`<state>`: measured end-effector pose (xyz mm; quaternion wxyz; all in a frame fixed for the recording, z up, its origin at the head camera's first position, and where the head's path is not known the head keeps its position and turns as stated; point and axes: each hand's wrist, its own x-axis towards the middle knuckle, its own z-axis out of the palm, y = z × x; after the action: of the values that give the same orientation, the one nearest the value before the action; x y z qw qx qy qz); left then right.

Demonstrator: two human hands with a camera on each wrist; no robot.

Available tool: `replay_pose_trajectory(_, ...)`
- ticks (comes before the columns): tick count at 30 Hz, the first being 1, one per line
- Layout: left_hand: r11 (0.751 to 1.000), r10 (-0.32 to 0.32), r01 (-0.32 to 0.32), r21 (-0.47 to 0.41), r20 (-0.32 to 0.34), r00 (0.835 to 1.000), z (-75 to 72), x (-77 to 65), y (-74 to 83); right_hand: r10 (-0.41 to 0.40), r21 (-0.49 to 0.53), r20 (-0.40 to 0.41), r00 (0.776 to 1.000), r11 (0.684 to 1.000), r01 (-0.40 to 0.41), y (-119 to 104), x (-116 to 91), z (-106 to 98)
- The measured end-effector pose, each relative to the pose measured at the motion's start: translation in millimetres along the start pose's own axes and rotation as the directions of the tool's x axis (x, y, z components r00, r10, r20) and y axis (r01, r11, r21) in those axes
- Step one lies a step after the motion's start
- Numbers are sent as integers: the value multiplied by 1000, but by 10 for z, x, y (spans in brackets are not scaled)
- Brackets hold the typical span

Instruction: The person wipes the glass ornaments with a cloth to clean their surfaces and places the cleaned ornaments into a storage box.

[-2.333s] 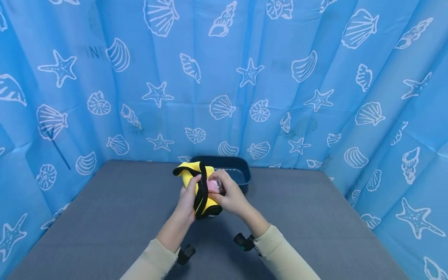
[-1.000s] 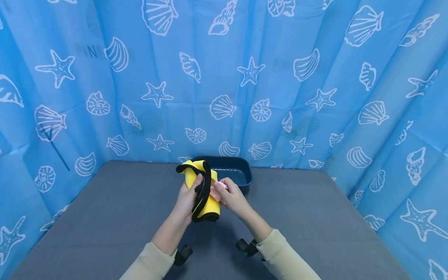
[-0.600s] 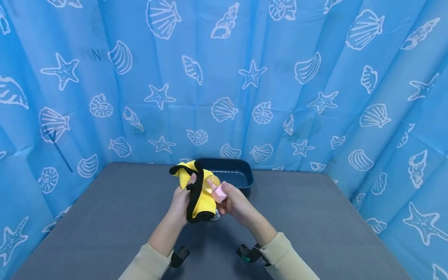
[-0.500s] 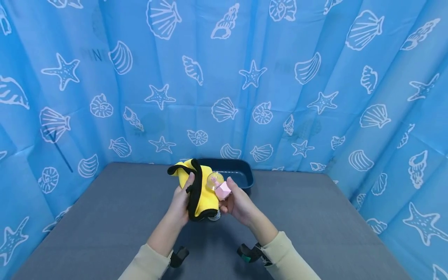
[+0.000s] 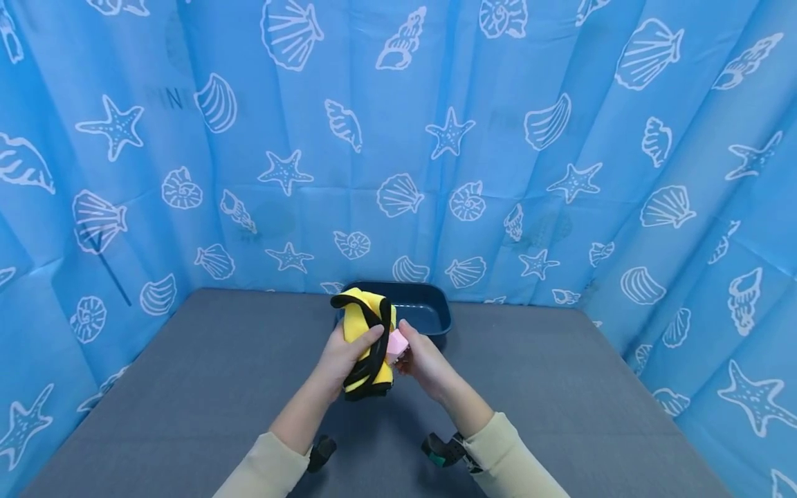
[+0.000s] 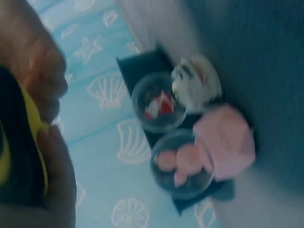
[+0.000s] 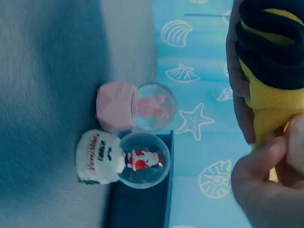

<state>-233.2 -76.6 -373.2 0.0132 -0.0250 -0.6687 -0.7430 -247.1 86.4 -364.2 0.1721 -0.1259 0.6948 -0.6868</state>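
Note:
My left hand (image 5: 347, 353) grips a folded yellow towel (image 5: 358, 325) with black edging, its thumb lying across the front. Pinched in my right hand (image 5: 429, 360) is a small snow globe (image 5: 396, 344) with a faceted pink base. Its clear ball is hidden by the towel, which is bunched against it. Both wrist views show two more snow globes standing on the table below the hands. One has a pink faceted base (image 7: 115, 106) and a pink figure inside; the other has a white base (image 7: 97, 157) and a red-and-white Santa figure. The hands and towel hide these two in the head view.
A dark blue rectangular tub (image 5: 436, 315) stands at the back of the grey table (image 5: 529, 387), just behind the hands. A blue curtain (image 5: 498, 152) with white shells and starfish hangs along the back and sides.
Half a second ago the held globe's clear ball showed beside the towel; now the towel covers it. My left hand has shifted right with the towel, towards my right hand.

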Motion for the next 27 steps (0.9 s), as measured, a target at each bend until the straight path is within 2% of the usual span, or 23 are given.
replay_pose_trajectory(5, 993, 37, -47, -110, -96, 995, 64, 1, -27, -87, -18, -24, 996, 996, 87, -28, 5, 48)
replay_pose_trajectory(10, 990, 41, -63, -129, -161, 986, 84, 4, -29, -150, -62, 10, 989, 987, 151, -54, 4, 76)
replay_pose_trajectory(13, 990, 25, -51, -133, -187, 982, 64, 12, -31, -131, -51, -5, 991, 990, 131, -61, 3, 77)
replay_pose_trajectory(16, 987, -14, -20, -159, -209, 978, 22, 17, -32, -72, 28, -70, 995, 997, 74, -55, -3, 55)
replay_pose_trajectory(18, 981, -55, 12, -194, -215, 975, -10, 15, -22, -52, 111, -76, 996, 992, 60, -49, -5, 37)
replay_pose_trajectory(23, 964, -100, 40, -263, -220, 970, -77, -6, 39, -48, 279, 25, 999, 960, 39, -39, -29, -1)
replay_pose_trajectory(27, 956, -100, 27, -293, -239, 966, -129, -16, 81, -52, 315, 82, 995, 949, 24, -50, -39, -26)
